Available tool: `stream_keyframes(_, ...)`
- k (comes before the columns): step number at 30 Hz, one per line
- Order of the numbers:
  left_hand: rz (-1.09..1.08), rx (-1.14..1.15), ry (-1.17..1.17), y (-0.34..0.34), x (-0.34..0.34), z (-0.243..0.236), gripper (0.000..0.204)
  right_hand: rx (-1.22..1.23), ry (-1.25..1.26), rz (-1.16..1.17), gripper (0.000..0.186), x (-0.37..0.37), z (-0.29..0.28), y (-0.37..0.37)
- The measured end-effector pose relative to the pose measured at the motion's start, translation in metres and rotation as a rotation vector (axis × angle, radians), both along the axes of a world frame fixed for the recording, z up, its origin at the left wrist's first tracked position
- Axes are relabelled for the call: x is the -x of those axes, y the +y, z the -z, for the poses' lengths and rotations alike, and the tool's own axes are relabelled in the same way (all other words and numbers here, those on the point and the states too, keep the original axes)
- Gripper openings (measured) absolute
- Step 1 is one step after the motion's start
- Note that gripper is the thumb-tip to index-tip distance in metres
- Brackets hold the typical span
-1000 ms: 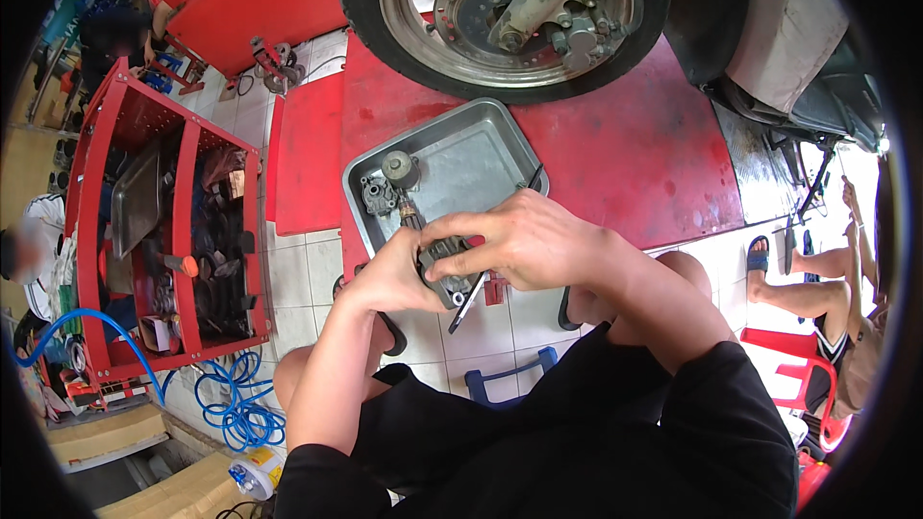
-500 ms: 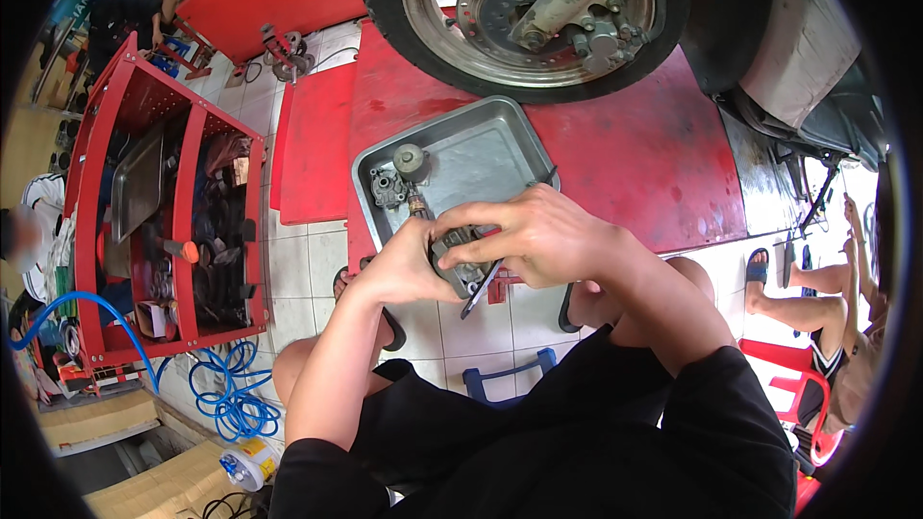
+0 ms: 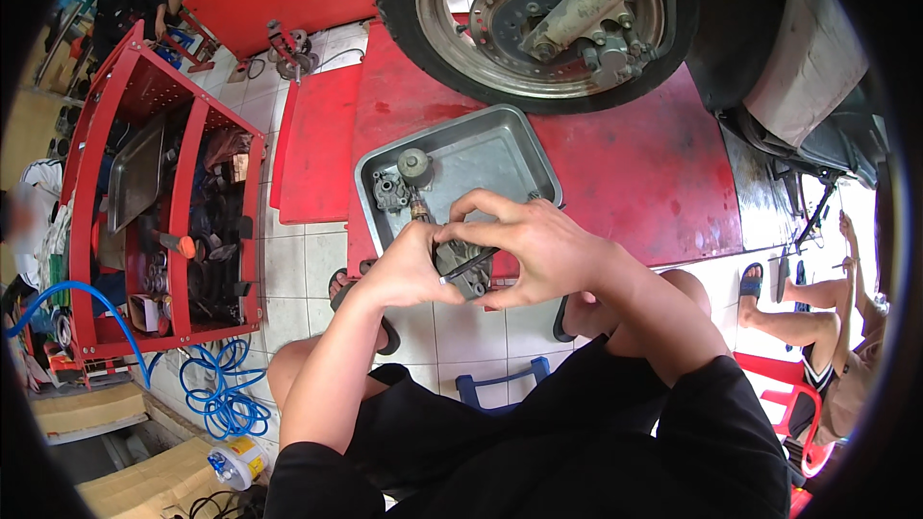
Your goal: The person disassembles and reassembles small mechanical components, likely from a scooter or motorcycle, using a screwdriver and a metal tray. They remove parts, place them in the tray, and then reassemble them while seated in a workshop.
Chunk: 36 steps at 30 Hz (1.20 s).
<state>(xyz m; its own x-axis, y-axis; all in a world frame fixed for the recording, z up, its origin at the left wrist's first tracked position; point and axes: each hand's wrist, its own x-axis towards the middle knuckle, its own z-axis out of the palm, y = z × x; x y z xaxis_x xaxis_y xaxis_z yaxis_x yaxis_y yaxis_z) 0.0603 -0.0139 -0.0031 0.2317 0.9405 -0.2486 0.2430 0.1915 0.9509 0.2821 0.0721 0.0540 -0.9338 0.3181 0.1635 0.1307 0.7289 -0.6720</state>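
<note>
Above the near edge of a grey metal tray (image 3: 534, 149), both hands come together round a grey cast-metal part (image 3: 471, 269). My left hand (image 3: 409, 269) is closed on its left side. My right hand (image 3: 538, 245) arches over the part from the right, its fingertips near my left thumb. A slim black tool (image 3: 469, 266) with a pale tip slants across the part from my right hand; its far end is hidden by the fingers. Inside the tray lie a round metal cap-like piece (image 3: 414, 165), a small cast housing (image 3: 389, 190) and a brownish fitting (image 3: 418, 209) beside my left hand.
The tray rests on a red platform (image 3: 644, 173) below a motorcycle's front wheel (image 3: 404, 34). On the left stands a red tool rack (image 3: 183, 192), with a coiled blue hose (image 3: 226, 389) near it. A blue stool (image 3: 503, 380) is close by. Another person (image 3: 827, 327) sits at right.
The slim black tool has swung from hanging below my right hand to lying across the cast part. My right fingers have spread into a wider arch. The view has shifted slightly.
</note>
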Motion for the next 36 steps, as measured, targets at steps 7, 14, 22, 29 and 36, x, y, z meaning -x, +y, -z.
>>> stream_keyframes(7, 0.128, 0.063, 0.085, 0.001, 0.005, 0.008, 0.061, -0.009, -0.023, -0.041, 0.075, 0.001, 0.004, 0.002)
stream_keyframes(14, 0.077, 0.063, 0.075, -0.001, 0.0, 0.0, 0.059, -0.008, -0.029, 0.008, 0.072, 0.002, 0.006, 0.0)
stream_keyframes(22, 0.095, 0.058, 0.075, -0.002, 0.0, 0.011, 0.051, 0.0, -0.073, -0.003, 0.072, 0.004, 0.002, -0.001)
stream_keyframes(29, 0.116, 0.044, 0.078, 0.0, -0.002, 0.0, 0.046, 0.022, -0.09, -0.008, 0.071, 0.003, 0.004, 0.001)
stream_keyframes(36, 0.054, -0.063, 0.067, -0.001, -0.003, 0.0, 0.049, 0.012, -0.062, -0.016, 0.073, 0.003, 0.003, 0.001)
